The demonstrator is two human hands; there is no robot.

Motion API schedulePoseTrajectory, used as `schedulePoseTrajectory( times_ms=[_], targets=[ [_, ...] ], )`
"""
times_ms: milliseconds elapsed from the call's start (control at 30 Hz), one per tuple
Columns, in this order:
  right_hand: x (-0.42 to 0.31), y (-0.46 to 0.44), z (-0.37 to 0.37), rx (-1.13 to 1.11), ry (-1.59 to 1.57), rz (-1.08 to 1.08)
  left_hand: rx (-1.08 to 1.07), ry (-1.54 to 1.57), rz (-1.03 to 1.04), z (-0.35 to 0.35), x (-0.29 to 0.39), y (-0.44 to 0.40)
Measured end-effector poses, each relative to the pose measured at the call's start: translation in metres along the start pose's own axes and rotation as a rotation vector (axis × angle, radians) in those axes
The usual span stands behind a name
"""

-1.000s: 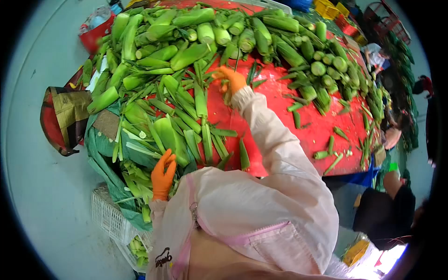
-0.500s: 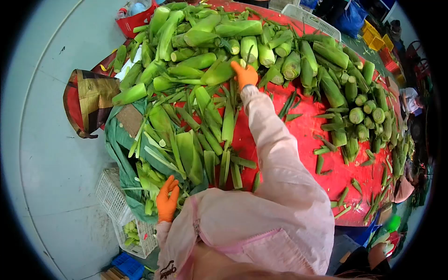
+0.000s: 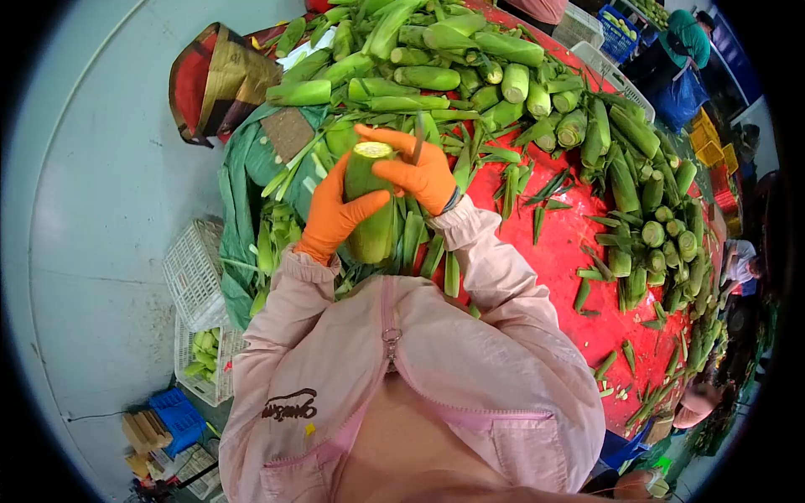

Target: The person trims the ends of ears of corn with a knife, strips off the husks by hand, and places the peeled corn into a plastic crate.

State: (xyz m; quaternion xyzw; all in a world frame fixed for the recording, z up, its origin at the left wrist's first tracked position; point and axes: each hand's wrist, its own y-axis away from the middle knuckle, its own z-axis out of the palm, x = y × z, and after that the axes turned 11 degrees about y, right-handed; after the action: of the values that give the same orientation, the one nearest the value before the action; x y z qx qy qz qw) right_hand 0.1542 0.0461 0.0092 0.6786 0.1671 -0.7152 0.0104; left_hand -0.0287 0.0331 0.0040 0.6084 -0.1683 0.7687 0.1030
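Observation:
An ear of corn in its green husk (image 3: 369, 180) is held upright in front of my chest, its pale cut end facing up. My left hand (image 3: 335, 210), in an orange glove, wraps around the husk from the left. From the right, my right hand (image 3: 423, 176), also in an orange glove, touches the corn near its top. A thin dark blade, seemingly a small knife (image 3: 419, 138), sticks up from between its fingers; the handle is hidden. Loose husk leaves (image 3: 411, 239) lie on the table behind and below the hands.
Unpeeled corn (image 3: 428, 78) is heaped at the far side of the red table (image 3: 537, 285), with more corn (image 3: 658, 239) stacked on the right. White crates (image 3: 194, 272) stand at the left on the floor, near a brown bag (image 3: 235, 84). Other people (image 3: 688, 38) are farther off.
My right hand has come back from the corn heap towards my chest. My left hand has risen from the table's near edge, and an ear of corn is now between both hands.

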Motion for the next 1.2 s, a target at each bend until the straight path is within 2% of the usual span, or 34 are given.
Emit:
schedulePoseTrajectory(
  times_ms=[33,67,100,167,200,367,433,667,767,867,967,1100,1167,1200],
  targets=[
    [-0.005,0.005,0.013,0.109,-0.11,0.165,0.014,0.061,-0.023,-0.009,0.001,0.008],
    [-0.001,0.007,0.026,0.239,-0.052,0.129,0.051,-0.007,0.02,-0.018,-0.004,0.018],
    [0.001,0.011,0.033,0.227,-0.036,0.135,0.062,0.01,0.026,-0.026,-0.008,0.025],
    [0.004,0.02,0.046,0.117,0.088,0.353,0.133,-0.207,0.218,-0.039,-0.013,0.039],
    [0.003,0.022,0.058,0.085,0.105,0.349,0.18,-0.325,0.218,-0.04,-0.003,0.047],
    [-0.008,0.013,0.092,-0.03,0.132,0.409,0.22,-0.37,0.336,-0.07,-0.011,0.071],
    [-0.007,0.012,0.102,-0.103,0.077,0.5,0.244,-0.494,0.407,-0.081,-0.014,0.081],
    [0.009,0.011,0.141,-0.082,-0.011,0.487,0.283,-0.543,0.332,-0.106,-0.007,0.11],
    [0.021,0.017,0.163,-0.065,-0.147,0.432,0.293,-0.47,0.336,-0.119,-0.008,0.119],
    [0.037,0.019,0.189,0.055,-0.505,0.274,0.141,0.302,0.203,-0.132,-0.014,0.124],
    [0.024,0.017,0.21,0.039,-0.371,0.195,0.136,0.457,0.241,-0.139,-0.018,0.132],
    [0.024,0.016,0.223,-0.019,-0.37,0.31,0.241,0.433,0.236,-0.149,-0.014,0.14],
    [0.027,0.016,0.223,-0.043,-0.324,0.308,0.273,0.402,0.272,-0.158,-0.012,0.143],
    [0.032,0.018,0.22,-0.012,-0.402,0.249,0.303,0.369,0.306,-0.163,-0.012,0.145]
  ],
)
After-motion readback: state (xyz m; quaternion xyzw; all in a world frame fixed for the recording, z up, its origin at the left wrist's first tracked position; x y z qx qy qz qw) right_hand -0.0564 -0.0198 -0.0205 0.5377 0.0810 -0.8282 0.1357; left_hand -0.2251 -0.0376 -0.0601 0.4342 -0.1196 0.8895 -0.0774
